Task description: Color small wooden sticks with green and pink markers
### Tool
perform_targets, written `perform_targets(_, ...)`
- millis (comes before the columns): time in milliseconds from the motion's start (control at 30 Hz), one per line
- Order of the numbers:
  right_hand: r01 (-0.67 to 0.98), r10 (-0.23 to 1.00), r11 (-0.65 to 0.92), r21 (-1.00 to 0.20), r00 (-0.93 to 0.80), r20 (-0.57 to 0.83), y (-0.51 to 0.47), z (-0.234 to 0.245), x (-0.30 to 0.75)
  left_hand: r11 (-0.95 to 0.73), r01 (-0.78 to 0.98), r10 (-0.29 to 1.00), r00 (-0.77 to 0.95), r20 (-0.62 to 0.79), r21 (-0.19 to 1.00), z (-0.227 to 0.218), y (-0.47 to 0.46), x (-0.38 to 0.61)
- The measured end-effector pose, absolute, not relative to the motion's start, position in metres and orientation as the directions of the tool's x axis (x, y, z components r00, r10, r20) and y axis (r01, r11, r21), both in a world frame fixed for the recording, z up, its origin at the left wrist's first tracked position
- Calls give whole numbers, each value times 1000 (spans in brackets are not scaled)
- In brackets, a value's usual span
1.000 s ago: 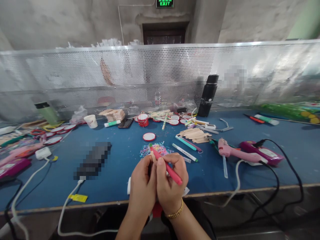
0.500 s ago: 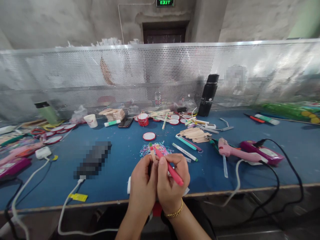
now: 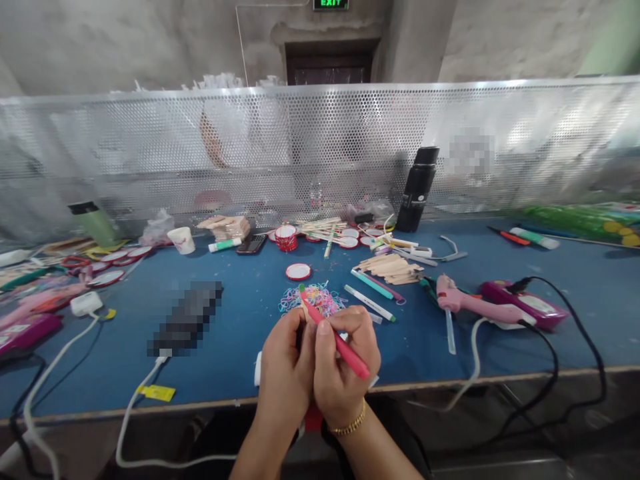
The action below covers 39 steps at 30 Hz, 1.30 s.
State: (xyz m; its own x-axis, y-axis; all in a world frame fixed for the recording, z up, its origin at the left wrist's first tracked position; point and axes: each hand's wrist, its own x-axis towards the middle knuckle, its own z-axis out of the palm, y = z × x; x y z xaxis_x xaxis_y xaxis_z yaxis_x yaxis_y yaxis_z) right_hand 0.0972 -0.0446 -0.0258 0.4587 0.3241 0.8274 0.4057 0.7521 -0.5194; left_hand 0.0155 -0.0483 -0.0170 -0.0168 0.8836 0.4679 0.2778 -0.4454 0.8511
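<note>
My right hand (image 3: 345,367) pinches a red marker pen (image 3: 334,333) whose tip lies against a small wooden stick (image 3: 305,308). My left hand (image 3: 286,377) is closed round that stick and holds it upright near the blue table's front edge. Both hands touch each other. Just beyond them lies a heap of coloured rubber bands (image 3: 313,298).
A pink glue gun (image 3: 467,305) with a cable lies to the right. Markers (image 3: 370,303), a pile of wooden sticks (image 3: 393,267), round red-rimmed lids (image 3: 299,272), a black bottle (image 3: 416,190) and a perforated metal screen (image 3: 320,153) stand behind. White cables (image 3: 135,407) cross the table's left front.
The pen has shifted slightly in my right hand and its tip has moved along the stick. Both hands stay in place.
</note>
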Motion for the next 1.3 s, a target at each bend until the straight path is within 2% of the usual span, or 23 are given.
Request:
perform_targets(567, 384, 339, 757, -530, 462, 819, -42, -26, 96, -429, 277, 891, -23, 452, 860, -19, -47, 15)
perform_targets(900, 429, 325, 714, -553, 497, 805, -43, -26, 95, -423, 273, 896, -13, 443, 864, -17, -48, 16)
perform_targets(1300, 403, 328, 754, -518, 452, 829, -44, -26, 97, -446, 278, 882, -24, 470, 851, -17, -48, 16)
